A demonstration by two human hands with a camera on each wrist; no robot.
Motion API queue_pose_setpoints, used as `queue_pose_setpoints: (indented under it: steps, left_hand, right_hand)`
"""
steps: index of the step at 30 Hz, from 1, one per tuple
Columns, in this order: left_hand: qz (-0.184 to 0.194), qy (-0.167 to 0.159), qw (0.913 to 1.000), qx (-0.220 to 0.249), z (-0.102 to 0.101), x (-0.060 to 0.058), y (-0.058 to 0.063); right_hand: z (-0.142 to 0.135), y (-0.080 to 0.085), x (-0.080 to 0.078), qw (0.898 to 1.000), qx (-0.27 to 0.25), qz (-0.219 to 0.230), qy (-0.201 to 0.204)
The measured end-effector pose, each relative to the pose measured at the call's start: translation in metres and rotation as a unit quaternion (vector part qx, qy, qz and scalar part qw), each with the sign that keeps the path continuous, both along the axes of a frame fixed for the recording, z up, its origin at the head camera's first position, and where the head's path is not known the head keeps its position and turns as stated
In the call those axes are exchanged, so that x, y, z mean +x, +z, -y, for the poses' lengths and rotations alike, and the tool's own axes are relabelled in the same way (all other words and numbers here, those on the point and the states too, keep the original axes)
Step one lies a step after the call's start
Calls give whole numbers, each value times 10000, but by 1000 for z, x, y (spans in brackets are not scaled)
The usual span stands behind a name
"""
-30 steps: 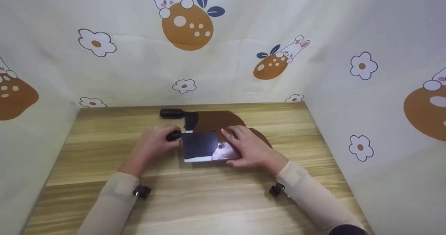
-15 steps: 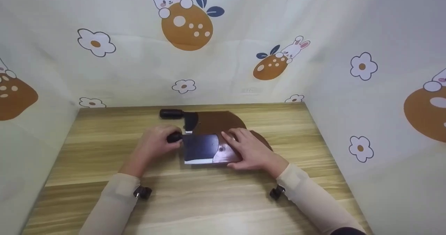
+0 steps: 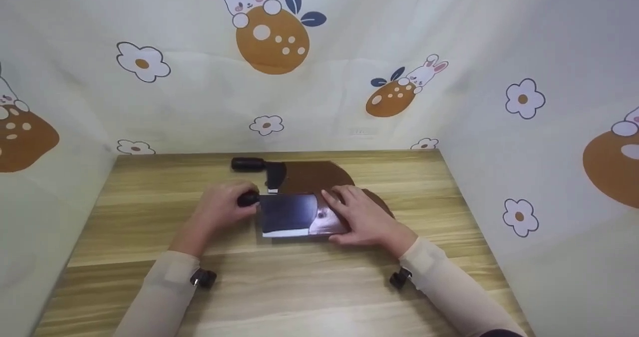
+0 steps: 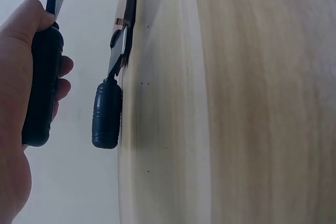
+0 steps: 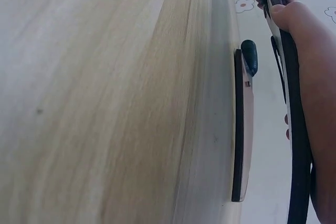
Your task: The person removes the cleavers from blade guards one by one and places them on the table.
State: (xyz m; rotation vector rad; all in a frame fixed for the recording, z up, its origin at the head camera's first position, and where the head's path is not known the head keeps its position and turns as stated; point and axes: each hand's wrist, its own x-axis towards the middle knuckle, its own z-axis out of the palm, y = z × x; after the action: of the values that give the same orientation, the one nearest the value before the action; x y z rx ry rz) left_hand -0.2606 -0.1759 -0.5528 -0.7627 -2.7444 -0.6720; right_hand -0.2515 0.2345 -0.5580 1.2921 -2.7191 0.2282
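My left hand [image 3: 222,204] grips the black handle [image 4: 47,82] of a cleaver, whose wide blade [image 3: 288,214] points right. A brown sheath [image 3: 329,222] covers the blade's far part. My right hand [image 3: 367,217] holds that sheath, thumb at the near edge and fingers spread over the upper face. In both wrist views this cleaver is raised off the table. Behind it, a second cleaver lies flat, its black handle [image 3: 248,165] to the left and its blade mostly inside another brown sheath [image 3: 314,174].
The wood-grain table [image 3: 299,287] reaches back to a pale curtain [image 3: 199,92] printed with rabbits and flowers. More of this cloth hangs at both sides. Each sleeved forearm has a small black camera [image 3: 203,278] strapped at the wrist.
The held cleaver's blade has shifted slightly left out of its sheath, so a little more of it shows. The right hand and second cleaver stay put; the head view has shifted a little.
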Motion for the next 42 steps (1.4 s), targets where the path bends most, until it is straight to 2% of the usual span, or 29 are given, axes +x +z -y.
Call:
queue_pose_setpoints:
  steps: [8, 15, 32, 42]
  left_hand:
    - [128, 97, 9998, 87, -4, 3, -6]
    - [131, 132, 9997, 127, 0, 2, -8]
    - [203, 226, 9994, 153, 13, 2, -8]
    - [479, 413, 9977, 239, 19, 2, -11]
  right_hand:
    - [-4, -3, 8, 9999, 83, 45, -48]
    - [-8, -6, 6, 9999, -22, -147, 41]
    - [-7, -6, 4, 10000, -11, -1, -26]
    - [-20, -9, 4, 9999, -108, -49, -66]
